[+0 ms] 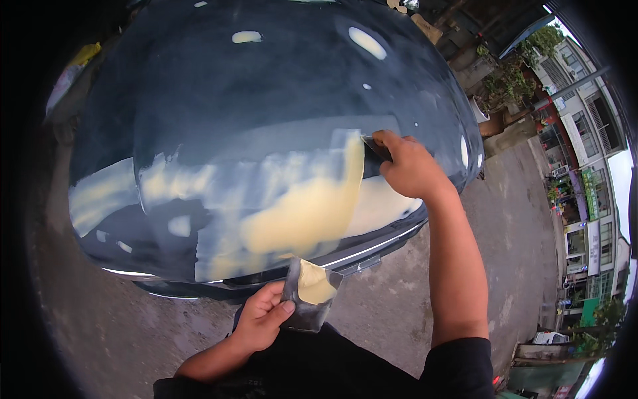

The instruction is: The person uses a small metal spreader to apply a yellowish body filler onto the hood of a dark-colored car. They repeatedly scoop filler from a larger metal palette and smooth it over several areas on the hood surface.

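A dark car body panel curves across the view, coated along its near part with cream-yellow body filler. With my right hand I pinch a dark, flat spreader, its edge at the right border of the smeared filler. Most of the spreader is hidden behind my fingers. Low in the middle, my left hand grips a grey square mixing plate between thumb and fingers. On that plate sits a lump of the same filler, close to the car's near edge.
Smaller pale filler patches dot the panel farther off. Grey paved ground surrounds the car. Potted plants stand at the far right, with buildings beyond. A yellow and white bag lies at the far left.
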Motion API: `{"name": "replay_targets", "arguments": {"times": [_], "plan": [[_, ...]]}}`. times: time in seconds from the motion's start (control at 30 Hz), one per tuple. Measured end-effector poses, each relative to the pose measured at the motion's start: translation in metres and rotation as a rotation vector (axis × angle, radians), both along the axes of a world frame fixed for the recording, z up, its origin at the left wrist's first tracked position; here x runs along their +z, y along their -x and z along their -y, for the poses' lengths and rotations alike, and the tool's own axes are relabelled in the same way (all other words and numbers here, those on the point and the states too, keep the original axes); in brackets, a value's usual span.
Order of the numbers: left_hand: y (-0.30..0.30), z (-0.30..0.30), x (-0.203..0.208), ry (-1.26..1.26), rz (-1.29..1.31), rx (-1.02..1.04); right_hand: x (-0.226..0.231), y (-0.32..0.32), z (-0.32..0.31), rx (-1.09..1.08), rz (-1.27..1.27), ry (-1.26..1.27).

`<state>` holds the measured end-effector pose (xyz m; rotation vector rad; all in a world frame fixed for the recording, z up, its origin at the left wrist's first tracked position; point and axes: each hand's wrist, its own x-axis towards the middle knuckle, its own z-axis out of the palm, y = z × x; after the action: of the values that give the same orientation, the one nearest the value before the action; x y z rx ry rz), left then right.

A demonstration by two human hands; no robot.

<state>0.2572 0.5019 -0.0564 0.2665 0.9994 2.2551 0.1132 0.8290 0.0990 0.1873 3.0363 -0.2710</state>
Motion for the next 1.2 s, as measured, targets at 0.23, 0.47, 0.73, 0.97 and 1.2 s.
{"name": "replay_targets", "arguments": {"times": [0.23,0.47,0.73,0.97,1.2], "plan": [[0.005,-0.002,-0.001,-0.012,0.011,0.005,-0.017,-0.035,0.013,0.113,-0.19,0.087],[0.002,0.0,-0.001,-0.011,0.039,0.013,-0.039,-0.07,0.036,0.107,-0.263,0.077],[0.001,0.005,0.002,0.009,0.103,0.08,-0.06,-0.108,0.058,0.047,-0.291,0.071],[0.005,0.014,0.006,0.021,0.085,0.138,-0.091,-0.136,0.066,0.044,-0.35,0.031],[0.006,0.022,0.009,0.055,0.111,0.209,-0.124,-0.154,0.074,0.041,-0.456,0.037]]}}
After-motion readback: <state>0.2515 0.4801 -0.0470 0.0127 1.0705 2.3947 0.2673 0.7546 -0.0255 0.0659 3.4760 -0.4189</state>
